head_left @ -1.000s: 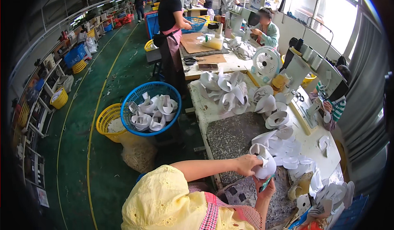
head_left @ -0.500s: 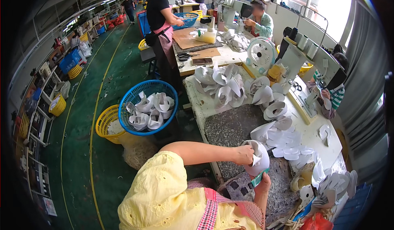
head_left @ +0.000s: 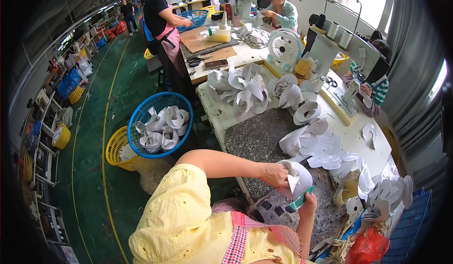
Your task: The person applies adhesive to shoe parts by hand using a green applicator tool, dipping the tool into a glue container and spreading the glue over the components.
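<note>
My left hand (head_left: 275, 174) is closed on the edge of a white curved shoe upper (head_left: 299, 177), its fingers partly inside the curl. Below and to the right, my right hand (head_left: 309, 204) grips a green object (head_left: 301, 199) that lies against the lower side of the upper. Its kind cannot be made out. Both hands are above a worn grey work surface (head_left: 325, 212) at the near end of the table. Beyond my left hand lies a dark speckled slab (head_left: 257, 136).
Flat white pieces (head_left: 325, 148) and curled uppers (head_left: 243, 89) lie along the table. Left of it stand a blue basket (head_left: 134, 144) of uppers and a yellow basket (head_left: 113, 146). At right are a sewing machine (head_left: 347, 96), a glue-stained pot (head_left: 347, 192) and a red bag (head_left: 368, 246). Co-workers sit and stand beyond.
The whole scene has shifted left in the picture as my head turned. The white upper has tilted a little in my hands. Both hands keep their hold.
</note>
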{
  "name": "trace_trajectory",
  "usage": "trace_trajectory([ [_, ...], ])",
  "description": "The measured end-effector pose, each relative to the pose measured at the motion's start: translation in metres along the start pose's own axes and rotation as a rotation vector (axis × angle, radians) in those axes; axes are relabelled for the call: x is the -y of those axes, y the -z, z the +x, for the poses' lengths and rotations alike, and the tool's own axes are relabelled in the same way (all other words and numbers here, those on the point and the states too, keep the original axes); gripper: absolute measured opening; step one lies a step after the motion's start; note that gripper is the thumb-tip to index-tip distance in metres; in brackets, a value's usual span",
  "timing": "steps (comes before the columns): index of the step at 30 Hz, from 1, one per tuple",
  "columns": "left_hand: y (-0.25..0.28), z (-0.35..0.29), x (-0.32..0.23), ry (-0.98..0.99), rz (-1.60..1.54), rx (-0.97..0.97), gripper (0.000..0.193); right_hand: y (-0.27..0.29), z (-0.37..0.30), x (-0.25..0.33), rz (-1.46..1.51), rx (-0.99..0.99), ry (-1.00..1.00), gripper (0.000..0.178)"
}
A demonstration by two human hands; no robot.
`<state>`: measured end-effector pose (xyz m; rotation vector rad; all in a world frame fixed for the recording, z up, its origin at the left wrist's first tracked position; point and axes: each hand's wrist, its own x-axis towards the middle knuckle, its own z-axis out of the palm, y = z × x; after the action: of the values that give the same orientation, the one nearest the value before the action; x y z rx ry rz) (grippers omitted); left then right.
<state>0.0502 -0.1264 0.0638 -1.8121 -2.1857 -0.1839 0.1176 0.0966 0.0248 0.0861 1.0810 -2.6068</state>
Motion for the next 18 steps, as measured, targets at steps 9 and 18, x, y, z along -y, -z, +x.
trace_trajectory([
  [9, 0.033, 0.011, 0.001, -0.055, -0.056, 0.04, 0.024, 0.004, 0.001, 0.009, 0.034, -0.026, 0.04, 0.023],
  [18, 0.062, 0.031, -0.002, -0.002, -0.423, 0.756, 0.022, 0.012, -0.004, 0.014, -0.082, 0.088, -0.012, 0.018],
])
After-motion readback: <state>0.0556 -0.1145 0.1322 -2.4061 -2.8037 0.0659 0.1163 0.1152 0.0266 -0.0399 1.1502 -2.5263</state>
